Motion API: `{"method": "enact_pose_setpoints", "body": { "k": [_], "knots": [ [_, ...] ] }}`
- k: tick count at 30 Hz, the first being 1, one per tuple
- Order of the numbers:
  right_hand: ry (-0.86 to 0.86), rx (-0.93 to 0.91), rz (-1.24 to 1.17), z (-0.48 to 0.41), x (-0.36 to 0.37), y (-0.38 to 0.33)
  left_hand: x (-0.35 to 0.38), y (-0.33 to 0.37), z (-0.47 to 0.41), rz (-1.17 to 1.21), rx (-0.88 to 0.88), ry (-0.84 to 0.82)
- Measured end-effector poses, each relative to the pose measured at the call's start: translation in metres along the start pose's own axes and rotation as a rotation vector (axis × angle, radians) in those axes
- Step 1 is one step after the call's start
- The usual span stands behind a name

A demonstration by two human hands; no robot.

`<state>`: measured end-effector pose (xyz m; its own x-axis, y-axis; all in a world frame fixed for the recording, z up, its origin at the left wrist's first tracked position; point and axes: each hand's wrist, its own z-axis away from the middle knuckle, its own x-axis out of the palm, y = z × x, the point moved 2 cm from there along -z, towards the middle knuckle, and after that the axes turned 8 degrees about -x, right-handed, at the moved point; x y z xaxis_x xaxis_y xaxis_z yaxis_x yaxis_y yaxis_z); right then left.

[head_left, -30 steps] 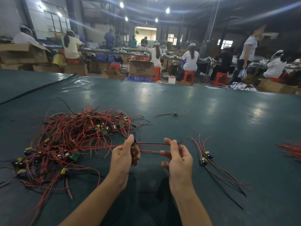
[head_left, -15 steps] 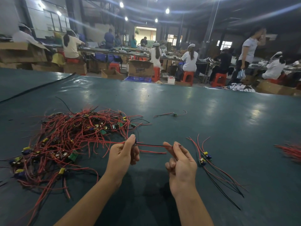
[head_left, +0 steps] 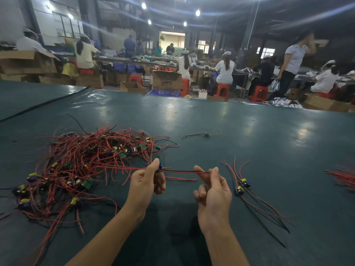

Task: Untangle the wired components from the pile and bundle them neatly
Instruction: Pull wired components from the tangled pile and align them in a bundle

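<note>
Your left hand (head_left: pixel 146 186) pinches a small blue component (head_left: pixel 159 167) between thumb and forefinger, its grip clamped on the part just above the glossy dark green counter (head_left: pixel 249 141). From that part a thin red-and-black wire pair (head_left: pixel 182 171) runs taut to your right hand (head_left: pixel 213 192), whose grip is closed on the wire's far end between thumb and fingertips, the lower fingers curled in. Both hands hover in front of you, near each other. To your left, the tangled pile of red-wired circuit components (head_left: pixel 86 160) sprawls on the counter, some strands reaching the left hand. To your right lie a few separated wired components (head_left: pixel 244 186), side by side. One lone wired component (head_left: pixel 206 134) rests farther back, and loose red wires (head_left: pixel 343 177) show at the right edge.
</note>
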<state>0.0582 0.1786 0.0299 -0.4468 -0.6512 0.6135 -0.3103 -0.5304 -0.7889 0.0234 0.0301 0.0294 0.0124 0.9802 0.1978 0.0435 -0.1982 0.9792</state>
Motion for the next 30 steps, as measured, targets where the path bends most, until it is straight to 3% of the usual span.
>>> {"method": "enact_pose_setpoints", "body": {
  "k": [7, 14, 18, 24, 27, 30],
  "knots": [
    [-0.089, 0.074, 0.150, 0.005, 0.002, 0.003, 0.004, 0.000, 0.005, -0.022, 0.023, -0.080],
    [-0.380, 0.107, 0.365, 0.027, 0.022, 0.027, 0.011, -0.004, 0.005, -0.217, 0.074, -0.233],
    [-0.193, 0.084, 0.401, 0.021, 0.016, 0.024, 0.005, -0.008, 0.000, -0.399, 0.100, -0.212],
    [0.236, 0.094, 0.041, 0.000, -0.003, -0.001, -0.003, -0.013, -0.003, -0.540, 0.115, -0.159],
    [0.327, 0.090, -0.082, -0.009, -0.016, -0.015, -0.004, -0.013, -0.003, -0.594, 0.131, -0.132],
    [0.353, 0.118, -0.125, -0.014, -0.024, -0.021, -0.008, -0.010, -0.002, -0.799, 0.318, 0.016]
  ]
}}
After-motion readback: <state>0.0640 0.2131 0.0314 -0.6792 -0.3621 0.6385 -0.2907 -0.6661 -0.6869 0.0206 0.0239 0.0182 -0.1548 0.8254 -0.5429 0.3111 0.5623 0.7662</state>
